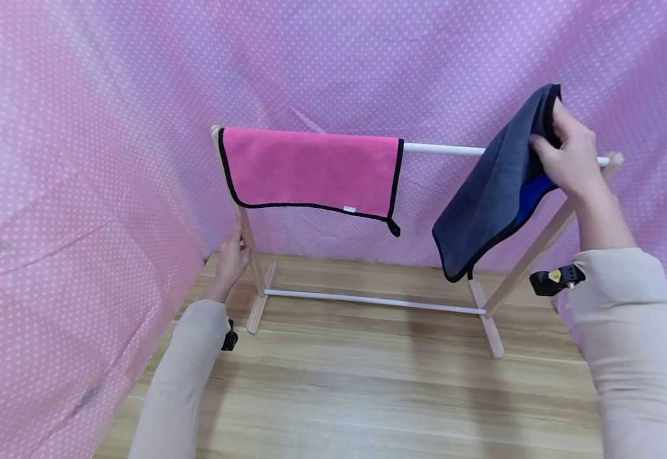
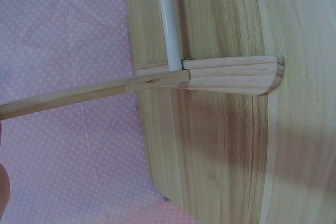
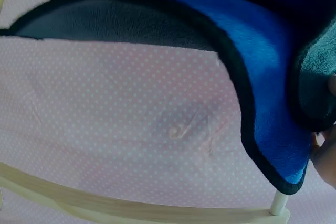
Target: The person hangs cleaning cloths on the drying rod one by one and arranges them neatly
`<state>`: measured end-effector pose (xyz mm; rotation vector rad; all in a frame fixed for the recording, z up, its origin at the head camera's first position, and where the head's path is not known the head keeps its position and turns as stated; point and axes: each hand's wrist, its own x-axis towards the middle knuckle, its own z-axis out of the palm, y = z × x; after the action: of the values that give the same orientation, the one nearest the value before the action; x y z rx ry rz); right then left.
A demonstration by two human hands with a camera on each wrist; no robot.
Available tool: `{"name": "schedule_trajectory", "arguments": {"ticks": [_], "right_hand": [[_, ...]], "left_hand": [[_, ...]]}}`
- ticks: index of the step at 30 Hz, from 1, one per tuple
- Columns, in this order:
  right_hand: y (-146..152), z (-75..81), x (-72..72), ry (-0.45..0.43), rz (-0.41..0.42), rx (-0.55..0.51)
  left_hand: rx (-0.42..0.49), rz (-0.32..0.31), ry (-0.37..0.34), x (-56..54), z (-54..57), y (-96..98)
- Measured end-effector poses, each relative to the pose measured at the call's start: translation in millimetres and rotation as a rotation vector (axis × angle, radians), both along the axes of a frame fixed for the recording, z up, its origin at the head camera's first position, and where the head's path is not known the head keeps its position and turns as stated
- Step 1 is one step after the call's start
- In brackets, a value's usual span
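A wooden towel rack (image 1: pixel 531 261) with white rods stands on the table. Its upper rod carries a pink towel (image 1: pixel 310 169) with black edging, draped at the left end. My right hand (image 1: pixel 577 156) pinches the upper corner of a grey towel (image 1: pixel 483 191) near the rod's right end. The towel's blue side (image 3: pixel 270 114) shows in the right wrist view, and its lower part hangs down in front of the rod. My left hand (image 1: pixel 233 258) holds the left post below the pink towel; only bits of its fingers show at the left wrist view's edge.
A wood-grain table (image 1: pixel 333 382) lies under the rack. Pink polka-dot cloth (image 1: pixel 109 159) hangs behind and at both sides. The rack's feet (image 2: pixel 233 74) rest on the table, joined by a lower white rod (image 1: pixel 373 301). A small black camera sits at each wrist.
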<state>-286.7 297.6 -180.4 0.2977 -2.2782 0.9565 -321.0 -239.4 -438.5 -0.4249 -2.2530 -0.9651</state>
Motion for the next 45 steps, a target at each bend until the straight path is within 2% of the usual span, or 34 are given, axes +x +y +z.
{"name": "schedule_trajectory", "arguments": {"ticks": [4, 11, 16, 20, 22, 28, 32, 35, 39, 42, 45], "right_hand": [[2.1, 3.5, 0.0, -0.08, 0.008, -0.02], [2.8, 11.3, 1.1, -0.281, 0.063, 0.014], [2.1, 9.4, -0.1, -0.27, 0.067, -0.018], [1.0, 6.7, -0.5, -0.255, 0.082, -0.058], [0.0, 5.8, -0.5, -0.253, 0.076, -0.074], [-3.4, 3.6, 0.4, -0.215, 0.046, -0.057], [-4.1, 1.5, 0.2, -0.186, 0.028, -0.024], [-4.7, 0.0, -0.4, -0.171, 0.037, -0.021], [-5.5, -1.4, -2.0, -0.149, 0.06, -0.034], [-6.2, -2.6, -3.1, -0.137, 0.069, -0.043], [-7.5, -3.0, -3.1, -0.133, 0.08, -0.059]], "left_hand": [[0.003, 0.0, 0.037, -1.0, -1.8, 0.6], [-0.002, 0.022, 0.101, -4.0, -1.2, 3.3], [-0.021, 0.034, 0.06, -4.1, 0.5, 6.3], [0.01, 0.009, -0.059, 0.8, 3.2, 10.5], [0.038, 0.007, -0.096, 4.3, 5.1, 14.2], [0.171, 0.035, -0.099, 23.9, 3.3, 34.1], [0.259, 0.032, -0.157, 40.4, -3.1, 51.2], [0.288, -0.017, -0.213, 48.4, -6.1, 65.9], [0.26, -0.097, -0.258, 56.6, -4.5, 90.6], [0.236, -0.188, -0.273, 61.1, -2.9, 111.6], [0.205, -0.312, -0.267, 63.2, -3.3, 134.4]]}}
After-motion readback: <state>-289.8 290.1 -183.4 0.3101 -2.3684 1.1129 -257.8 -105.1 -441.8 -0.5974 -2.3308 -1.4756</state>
